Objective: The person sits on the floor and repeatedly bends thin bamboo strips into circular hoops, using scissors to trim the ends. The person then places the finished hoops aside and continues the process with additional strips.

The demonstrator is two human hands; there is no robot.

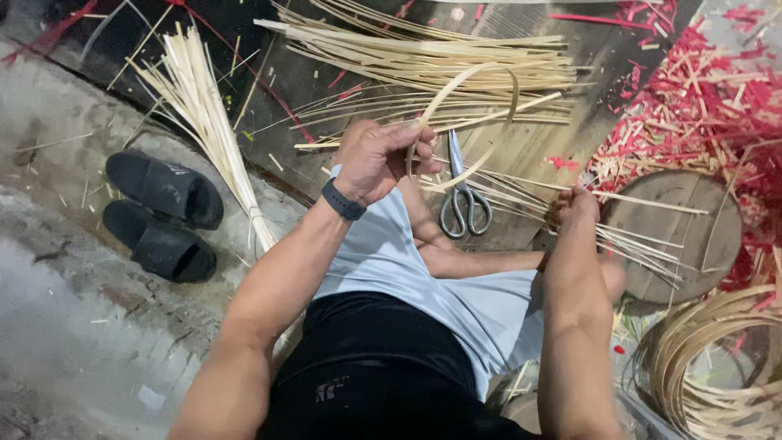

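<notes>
My left hand (376, 156) is closed on a thin bamboo strip (481, 85) that is bent into a loop above the fingers. A dark band sits on that wrist. My right hand (575, 205) grips a bundle of thin bamboo sticks (643, 244) that fans out to the right over a round wooden block (692, 236). Grey scissors (464, 204) lie on the boards between my hands, just above my knee.
A pile of long bamboo strips (432, 53) lies at the top. A tied sheaf of splints (204, 114) lies at left beside a pair of black slippers (163, 212). Red shavings (700, 106) cover the right. Coiled bamboo hoops (717, 367) sit lower right.
</notes>
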